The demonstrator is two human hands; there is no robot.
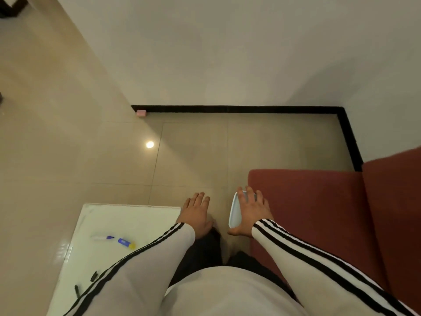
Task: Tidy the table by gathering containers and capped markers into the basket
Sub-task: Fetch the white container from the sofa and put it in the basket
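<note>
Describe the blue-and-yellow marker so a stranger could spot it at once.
Find the white table at lower left. Near its middle lies the blue-and-yellow marker, just right of a white marker with a purple tip. It alone is blue-bodied and yellow-ended; the two small pieces nearby are black.

The left hand (197,215) reaches forward, palm down, fingers straight; the right hand (250,213), fingers spread, grips a white shallow plastic container (234,212).
</note>
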